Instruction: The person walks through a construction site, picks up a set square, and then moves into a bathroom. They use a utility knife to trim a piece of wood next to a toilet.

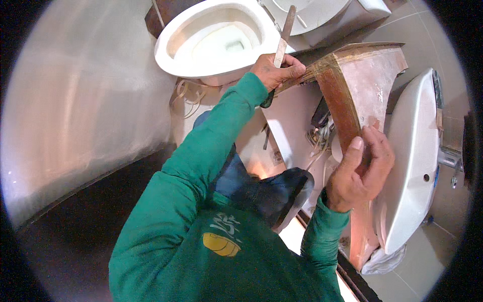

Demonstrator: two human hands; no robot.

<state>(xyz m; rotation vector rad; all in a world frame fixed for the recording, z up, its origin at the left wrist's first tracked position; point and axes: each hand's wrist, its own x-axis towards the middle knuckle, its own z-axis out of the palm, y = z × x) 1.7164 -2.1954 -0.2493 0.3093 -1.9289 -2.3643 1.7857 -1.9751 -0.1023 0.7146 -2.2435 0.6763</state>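
My left hand (275, 72) is closed round a flat file (285, 38) with a dark handle (268, 99). The blade points up past the toilet bowl, and the handle hangs below my hand. The thumb and fingertips are at the far left end of a curved panel (370, 83), with a pinkish, rough face and a brown wooden edge (338, 93). My right hand (359, 168) is at the panel's near part, thumb on the brown edge and fingers bent over the pale face. Part of the panel lies hidden under that hand.
A white toilet bowl (221, 38) stands at the far left, with another white fixture (307, 12) behind. A white washbasin (410, 166) with a metal tap (449, 158) lies along the right. Cables (322, 135) sit beneath the panel. A white cloth (385, 260) is under the basin's near end.
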